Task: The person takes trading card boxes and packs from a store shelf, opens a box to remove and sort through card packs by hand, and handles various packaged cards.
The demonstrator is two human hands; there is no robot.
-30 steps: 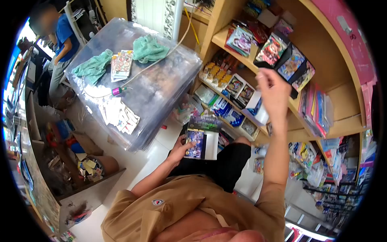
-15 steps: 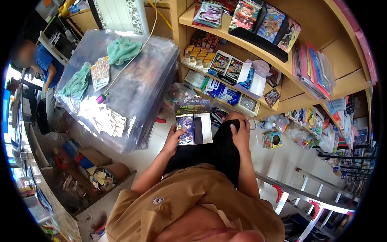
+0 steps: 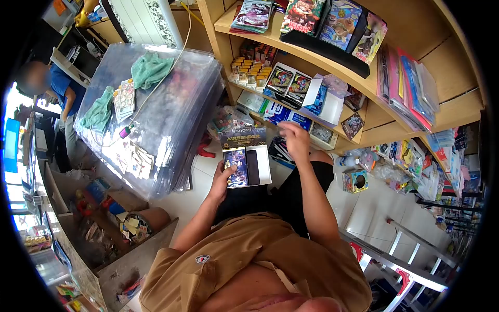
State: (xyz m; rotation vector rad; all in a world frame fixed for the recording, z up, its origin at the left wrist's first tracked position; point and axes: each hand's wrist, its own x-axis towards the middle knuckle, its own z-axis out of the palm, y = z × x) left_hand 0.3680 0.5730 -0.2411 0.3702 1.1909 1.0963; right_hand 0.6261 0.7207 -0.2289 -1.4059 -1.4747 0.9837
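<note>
The box [image 3: 264, 167] is gripped at left by the left hand [image 3: 222, 178], the right hand [image 3: 296, 140] half-curled, seemingly empty; blue packs [image 3: 237, 158] could be spilled if that one-sided hold is tilted

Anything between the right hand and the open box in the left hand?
Nothing visible stands between the right hand and the open box. The left hand grips the box's opposite side, its thumb over the blue contents.
</note>
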